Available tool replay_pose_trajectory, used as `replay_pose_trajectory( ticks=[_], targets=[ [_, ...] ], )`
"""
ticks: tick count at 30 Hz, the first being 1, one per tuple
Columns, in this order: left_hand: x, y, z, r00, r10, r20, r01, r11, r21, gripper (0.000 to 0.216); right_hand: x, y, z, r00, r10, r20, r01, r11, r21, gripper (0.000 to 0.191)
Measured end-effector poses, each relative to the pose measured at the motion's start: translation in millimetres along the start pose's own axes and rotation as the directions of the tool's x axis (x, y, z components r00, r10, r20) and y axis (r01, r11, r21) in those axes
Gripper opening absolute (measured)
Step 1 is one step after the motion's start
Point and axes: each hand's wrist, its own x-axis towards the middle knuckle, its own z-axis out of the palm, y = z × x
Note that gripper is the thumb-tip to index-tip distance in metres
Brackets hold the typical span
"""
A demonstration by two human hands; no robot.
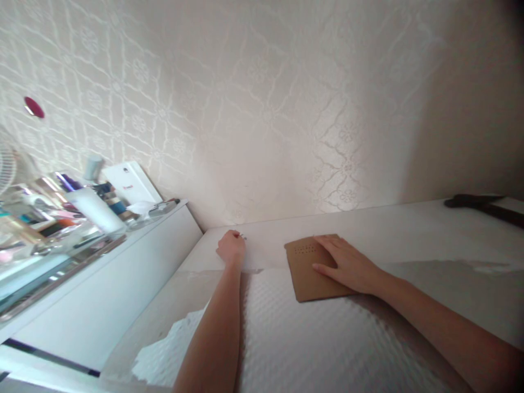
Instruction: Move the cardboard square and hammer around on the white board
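Note:
My right hand [346, 262] lies flat, fingers stretched out, on a brown cardboard piece [305, 284] that rests on the white surface [409, 229]. My left hand [231, 247] is closed into a fist near the wall, pinching a small thin metal thing [243, 237] I cannot make out. A sheet of bubble wrap [311, 338] covers the near part of the surface under both forearms.
A patterned wall [262, 109] rises right behind the surface. To the left stands a white shelf [123, 262] crowded with bottles and tubes [96, 210]. A dark object [470, 201] lies at the far right. A fan [6, 166] shows at the left edge.

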Motion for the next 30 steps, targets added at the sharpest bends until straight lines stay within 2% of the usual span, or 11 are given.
replay_pose_trajectory(
  ticks=[14,17,20,23,27,29,30],
  targets=[
    [0.4,-1.4,3.8,0.999,-0.002,0.032,0.001,0.998,0.055,0.027,-0.4,0.8,0.7,1.000,-0.009,-0.011,0.010,1.000,0.017,0.055],
    [-6.5,7.8,-3.5,0.998,0.058,-0.011,-0.058,0.996,0.063,0.030,0.0,0.9,2.5,1.000,0.010,-0.023,-0.009,0.999,0.041,0.055],
    [-22.8,28.6,-12.2,0.984,0.175,-0.041,-0.173,0.984,0.048,0.032,1.9,1.5,3.0,0.997,0.076,-0.030,-0.073,0.991,0.110,0.054],
    [-52.0,56.2,-17.8,0.928,0.371,0.046,-0.371,0.929,0.003,0.030,5.4,4.6,-0.6,0.980,0.190,-0.056,-0.172,0.958,0.231,0.051],
    [-108.9,90.0,-20.0,0.765,0.599,0.236,-0.606,0.794,-0.048,0.035,7.7,13.4,-10.8,0.930,0.328,-0.166,-0.258,0.904,0.340,0.044],
    [-138.5,102.3,-19.4,0.688,0.656,0.312,-0.676,0.735,-0.056,0.047,4.3,18.8,-17.2,0.896,0.370,-0.244,-0.280,0.900,0.333,0.042],
    [-151.6,107.0,-18.7,0.669,0.659,0.344,-0.685,0.726,-0.059,0.056,0.8,21.6,-20.7,0.885,0.379,-0.271,-0.290,0.903,0.318,0.041]
  ],
)
